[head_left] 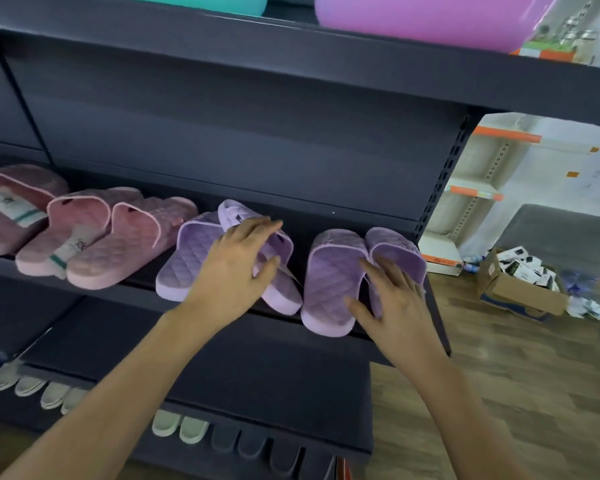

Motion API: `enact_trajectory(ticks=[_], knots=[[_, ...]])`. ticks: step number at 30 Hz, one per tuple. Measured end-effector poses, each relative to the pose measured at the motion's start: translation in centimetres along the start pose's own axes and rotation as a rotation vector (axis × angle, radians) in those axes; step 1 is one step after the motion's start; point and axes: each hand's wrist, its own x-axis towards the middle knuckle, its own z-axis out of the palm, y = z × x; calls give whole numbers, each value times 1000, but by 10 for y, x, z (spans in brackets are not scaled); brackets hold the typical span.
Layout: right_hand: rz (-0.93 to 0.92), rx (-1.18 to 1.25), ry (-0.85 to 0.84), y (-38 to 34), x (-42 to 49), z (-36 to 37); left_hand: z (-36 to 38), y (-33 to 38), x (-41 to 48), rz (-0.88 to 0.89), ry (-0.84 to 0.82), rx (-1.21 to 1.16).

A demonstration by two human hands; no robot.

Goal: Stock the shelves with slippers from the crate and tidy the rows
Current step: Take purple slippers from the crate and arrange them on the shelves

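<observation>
Shelf (326,216): dark metal.
Left hand (234,268): open, flat on lilac pair (187,254).
Right hand (392,296): open, touching end pair (329,271).
Handling: likely light, bendy; lift by strap.

Lilac quilted slippers (329,282) sit right of pink quilted slippers (118,244) on a dark grey shelf (257,161); pale and dark slippers (181,427) line the lowest row.

Wood-plank floor (499,393), white orange-edged racks (473,194), cardboard box (523,292)
</observation>
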Motion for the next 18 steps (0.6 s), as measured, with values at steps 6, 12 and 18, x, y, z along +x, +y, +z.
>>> enact_trajectory(ticks=[6,12,18], knots=[[-130,107,-19,-95,0,23,-72,-52,-66,-85,0,196],[-253,186,-75,-198,-7,61,-142,-109,-140,-236,-2,342],[-402,253,-180,-285,-11,97,-198,-153,-214,-442,39,437]])
